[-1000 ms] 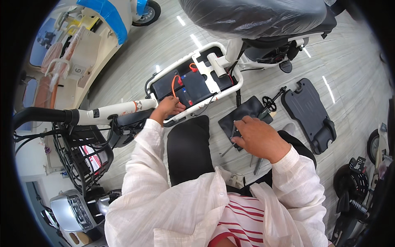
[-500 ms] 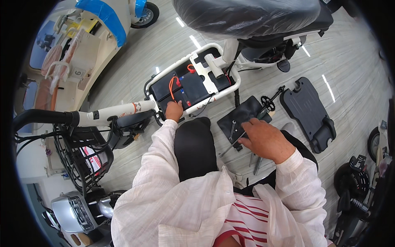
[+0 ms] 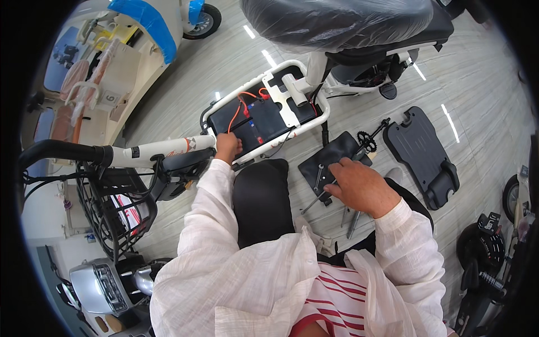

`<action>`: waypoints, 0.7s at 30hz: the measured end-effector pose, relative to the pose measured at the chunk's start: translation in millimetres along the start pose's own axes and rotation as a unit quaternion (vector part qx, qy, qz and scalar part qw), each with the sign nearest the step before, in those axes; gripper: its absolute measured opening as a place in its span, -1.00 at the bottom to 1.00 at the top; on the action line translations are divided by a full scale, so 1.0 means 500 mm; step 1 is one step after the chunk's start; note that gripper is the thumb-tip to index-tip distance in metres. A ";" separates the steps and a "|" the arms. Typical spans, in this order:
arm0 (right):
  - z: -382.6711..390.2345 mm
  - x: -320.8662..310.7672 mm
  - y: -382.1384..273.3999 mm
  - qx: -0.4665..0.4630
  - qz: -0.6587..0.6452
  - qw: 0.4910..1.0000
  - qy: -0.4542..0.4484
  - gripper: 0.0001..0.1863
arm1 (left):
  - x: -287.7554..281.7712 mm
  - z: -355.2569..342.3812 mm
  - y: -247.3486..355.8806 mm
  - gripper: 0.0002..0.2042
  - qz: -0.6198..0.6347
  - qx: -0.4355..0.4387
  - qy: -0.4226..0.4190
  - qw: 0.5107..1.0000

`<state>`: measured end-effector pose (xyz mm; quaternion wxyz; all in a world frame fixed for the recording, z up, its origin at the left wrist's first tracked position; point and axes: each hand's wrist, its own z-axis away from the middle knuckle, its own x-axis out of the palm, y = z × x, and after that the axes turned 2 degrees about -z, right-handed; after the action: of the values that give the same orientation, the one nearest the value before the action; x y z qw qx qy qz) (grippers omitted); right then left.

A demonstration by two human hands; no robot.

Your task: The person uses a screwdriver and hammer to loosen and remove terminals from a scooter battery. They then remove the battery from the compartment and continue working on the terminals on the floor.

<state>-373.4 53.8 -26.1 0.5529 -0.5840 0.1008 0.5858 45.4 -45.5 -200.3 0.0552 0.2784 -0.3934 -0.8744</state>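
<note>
My left hand is closed at the near left corner of the white frame's battery tray, and an orange wire runs down into its fingers. Black batteries with red and blue terminals fill the tray, partly under a white metal bracket. My right hand is closed over a screwdriver, its thin shaft pointing down and left; its handle is hidden in the palm. Below that hand, a wrench lies on a black pouch.
A black plastic floorboard cover lies on the floor to the right, beside a pedal crank. The scooter's plastic-wrapped seat rises at the far side. Its handlebar and wire basket stand at the left. Other vehicles stand around.
My left hand has moved left toward the tray's corner, drawing the orange wire from a loop into a straighter line. The right hand stays almost in place.
</note>
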 end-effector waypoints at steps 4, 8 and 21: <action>-0.003 0.002 -0.008 -0.006 0.000 1.000 -0.009 -0.55 | -0.071 -0.023 0.081 -0.85 0.176 0.052 0.026 0.983; -0.001 -0.001 -0.004 0.006 -0.001 1.000 -0.006 -0.54 | -0.055 0.008 0.182 -0.78 0.222 0.138 -0.030 0.965; -0.005 -0.002 0.002 0.000 -0.009 1.000 0.008 -0.60 | 0.015 -0.065 0.222 -0.67 -0.121 0.274 0.032 0.954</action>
<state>-373.2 51.1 -26.7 0.5573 -0.5893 0.0996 0.5764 43.0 -145.2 -141.3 -0.1169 0.3561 -0.5793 -0.7238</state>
